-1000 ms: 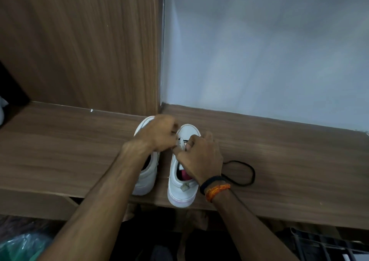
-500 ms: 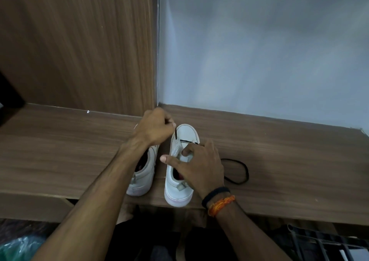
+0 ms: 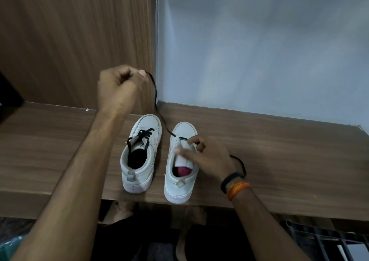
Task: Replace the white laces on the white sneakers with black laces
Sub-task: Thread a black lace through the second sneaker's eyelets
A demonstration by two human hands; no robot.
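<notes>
Two white sneakers stand side by side on a wooden shelf (image 3: 279,151), toes away from me. The left sneaker (image 3: 140,155) carries black lacing across its eyelets. The right sneaker (image 3: 180,165) has one black lace (image 3: 154,93) threaded through its front eyelets. My left hand (image 3: 119,89) is raised above the shelf and pinches that lace's end, which runs taut down to the shoe. My right hand (image 3: 207,158) rests on the right sneaker's tongue, fingers curled at the right eyelets where the lace passes. The lace's other part loops on the shelf behind my right wrist.
A wood panel (image 3: 75,41) rises behind the left half of the shelf and a grey wall (image 3: 259,45) behind the right half. Bare feet (image 3: 119,210) show under the shelf's front edge. A dark wire rack (image 3: 329,240) sits at the lower right.
My left hand has risen up and to the left from the right sneaker's toe, drawing a long stretch of black lace out. The left sneaker is now uncovered. My right hand stays on the right sneaker.
</notes>
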